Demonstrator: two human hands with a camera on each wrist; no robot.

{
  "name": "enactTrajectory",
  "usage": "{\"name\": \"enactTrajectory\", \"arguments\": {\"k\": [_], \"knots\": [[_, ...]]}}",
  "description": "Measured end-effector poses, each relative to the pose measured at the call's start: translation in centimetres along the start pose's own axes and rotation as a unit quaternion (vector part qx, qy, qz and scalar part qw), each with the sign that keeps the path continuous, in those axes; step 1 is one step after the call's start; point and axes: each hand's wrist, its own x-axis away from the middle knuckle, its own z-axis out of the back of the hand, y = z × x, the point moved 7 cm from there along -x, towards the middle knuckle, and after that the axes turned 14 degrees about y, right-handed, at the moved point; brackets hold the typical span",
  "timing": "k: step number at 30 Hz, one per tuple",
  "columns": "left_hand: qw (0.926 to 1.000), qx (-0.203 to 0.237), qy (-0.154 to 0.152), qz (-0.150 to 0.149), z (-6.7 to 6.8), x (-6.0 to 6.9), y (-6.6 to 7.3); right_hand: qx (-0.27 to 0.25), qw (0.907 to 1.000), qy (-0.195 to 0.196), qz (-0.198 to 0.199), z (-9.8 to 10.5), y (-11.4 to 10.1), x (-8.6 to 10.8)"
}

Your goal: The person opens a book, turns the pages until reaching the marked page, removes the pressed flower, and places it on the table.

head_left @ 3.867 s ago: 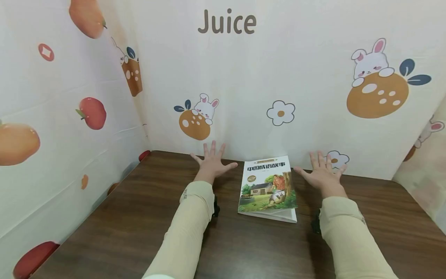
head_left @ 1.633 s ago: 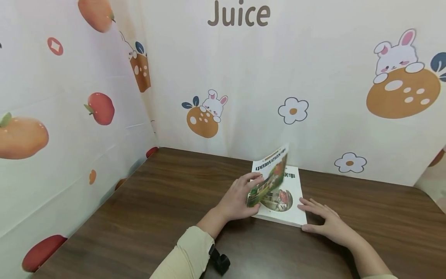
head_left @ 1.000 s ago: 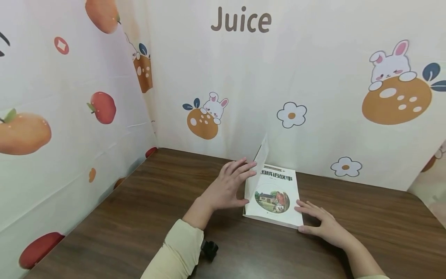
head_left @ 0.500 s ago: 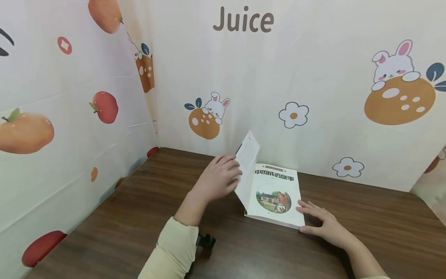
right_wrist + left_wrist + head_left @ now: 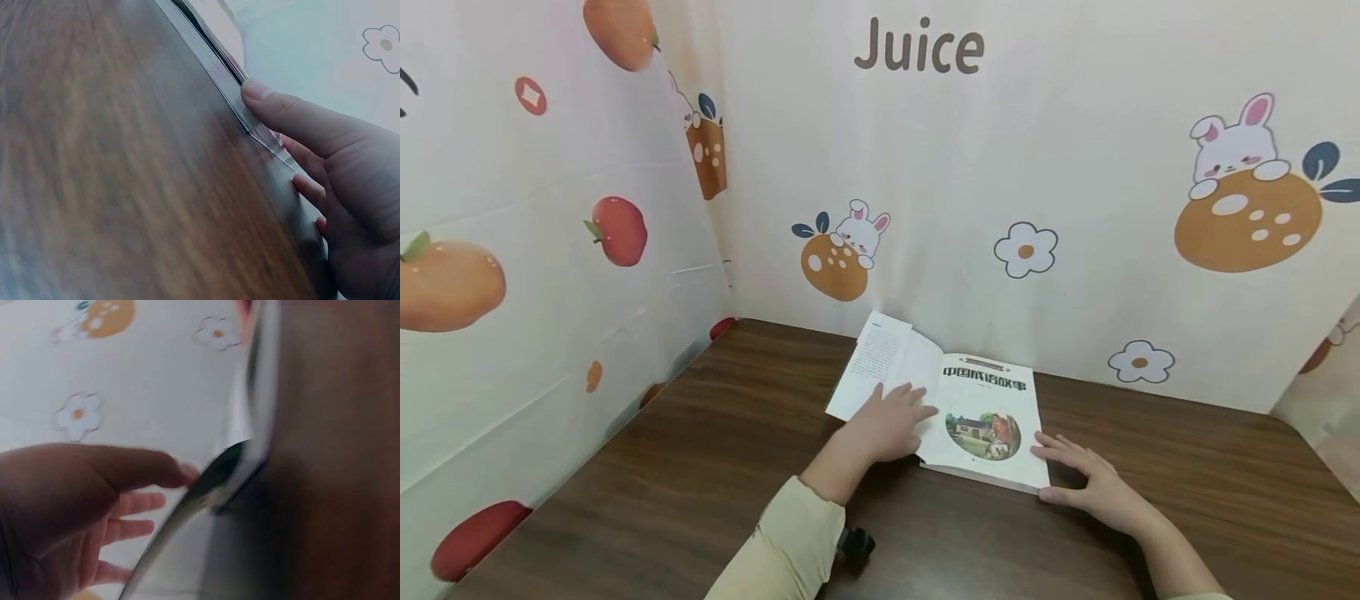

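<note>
So the left hand (image 5: 69, 500) is over at the lower left, thumb pointing right, its tip up at the edge of a curved book cover (image 5: 220, 467) (touching or not, hard to say). The other fingers (image 5: 132, 529) are spread out below it. The pages (image 5: 266, 394) are a pale blur, brown table (image 5: 340, 456) fills the right, and flowers (image 5: 78, 414) dot the white backdrop (image 5: 159, 381).

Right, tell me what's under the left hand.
The left hand overlaps the lower part of the opened front cover of the Chinese idiom storybook. Its white inside, with printed text, shows past the hand; anything directly beneath is covered.
</note>
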Motion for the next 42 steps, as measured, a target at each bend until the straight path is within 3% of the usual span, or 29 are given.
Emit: {"name": "enactTrajectory", "arguments": {"k": [6, 12, 19, 24, 29, 34, 38, 42], "knots": [[0.9989, 0.033, -0.024, 0.021, -1.9, 0.1, 0.7, 0.0, 1.0, 0.004, 0.006, -0.1, -0.1, 0.1], [0.9982, 0.057, -0.014, 0.016, -3.5, -0.1, 0.1, 0.001, 1.0, 0.006, 0.007, -0.1, -0.1, 0.2], [0.9977, 0.056, -0.008, 0.038, -3.5, -0.2, 0.2, 0.005, 0.9999, 0.002, 0.01, 0.0, -0.3, 0.1], [0.9942, 0.084, -0.015, 0.065, -3.7, -0.1, -0.1, -0.001, 1.0, -0.003, 0.004, -0.2, -0.3, 0.0], [0.993, 0.085, 0.032, 0.076, -3.7, -0.3, -0.2, 0.0, 1.0, 0.008, 0.003, -0.3, 0.0, 0.0], [0.9924, 0.048, 0.087, 0.073, -3.6, -0.6, 0.0, 0.016, 0.9998, 0.015, 0.003, -0.5, 0.1, 0.1], [0.9874, 0.044, 0.145, 0.047, -3.1, -1.0, 0.6, 0.023, 0.9995, 0.02, -0.001, -0.3, 0.2, 0.0], [0.9793, 0.076, 0.187, -0.014, -2.4, -1.3, 2.0, 0.021, 0.9996, 0.022, 0.001, -0.2, 0.0, -0.2]]}}
